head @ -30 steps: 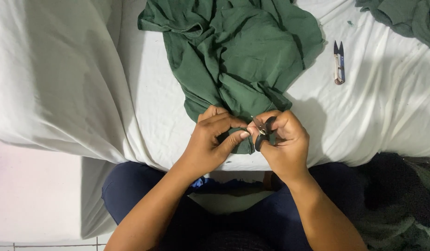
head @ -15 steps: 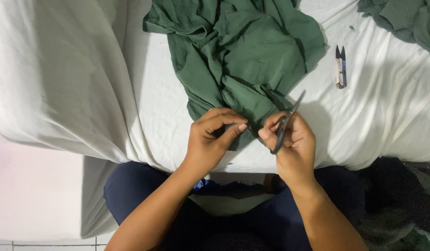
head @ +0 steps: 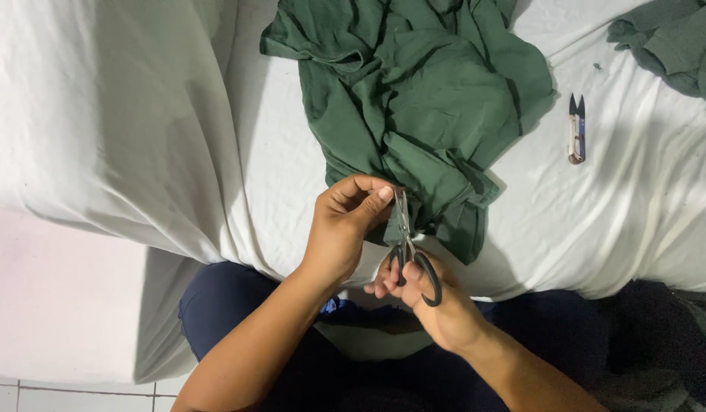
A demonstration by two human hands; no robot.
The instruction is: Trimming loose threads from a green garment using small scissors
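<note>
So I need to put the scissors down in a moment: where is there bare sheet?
Bare white sheet left of the green garment, and between it and the thread snips. Crowded at the near edge, where both hands work.

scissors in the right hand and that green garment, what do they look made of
The black-handled scissors in the right hand: grey blades with a metallic sheen, handle loops smooth black, probably plastic. The crumpled dark green garment: matte, softly draping cloth, possibly a knit; the weave cannot be made out.
</note>
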